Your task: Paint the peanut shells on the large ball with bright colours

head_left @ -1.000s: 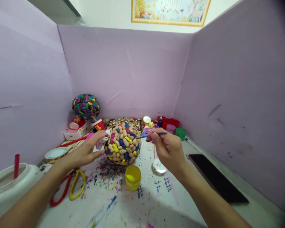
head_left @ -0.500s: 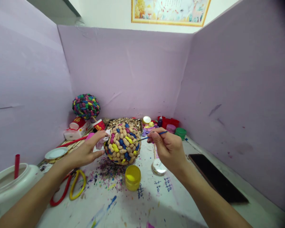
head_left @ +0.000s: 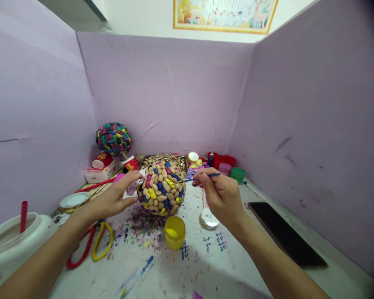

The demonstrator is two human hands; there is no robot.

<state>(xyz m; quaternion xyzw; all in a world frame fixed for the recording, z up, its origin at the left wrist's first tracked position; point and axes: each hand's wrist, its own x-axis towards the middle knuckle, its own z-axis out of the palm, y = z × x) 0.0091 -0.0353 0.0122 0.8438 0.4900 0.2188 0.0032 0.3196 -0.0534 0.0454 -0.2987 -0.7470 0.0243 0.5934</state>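
A ball covered in peanuts (head_left: 161, 198) rests on the table, most shells bare and some painted blue, yellow or magenta. My left hand (head_left: 120, 196) is curved against its left side, with a crumpled tissue (head_left: 132, 189) between the fingers and the shells. In my right hand (head_left: 220, 193) a thin blue paintbrush (head_left: 212, 175) is pinched between thumb and fingers. Its tip meets the ball's upper right, beside a yellow peanut. An uncapped jar of yellow paint (head_left: 175, 233) stands just in front of the ball.
Scissors (head_left: 102, 241) and a white pot (head_left: 21, 234) lie at left. Behind are a finished multicoloured ball (head_left: 114, 139), a tray of shells (head_left: 165, 158) and paint jars (head_left: 237, 174). A jar lid (head_left: 209, 218) and a dark phone-like slab (head_left: 286, 232) are at right.
The brush tip has shifted very slightly on the ball near the yellow peanut. Both hands otherwise keep their places; the whole view has moved a little.
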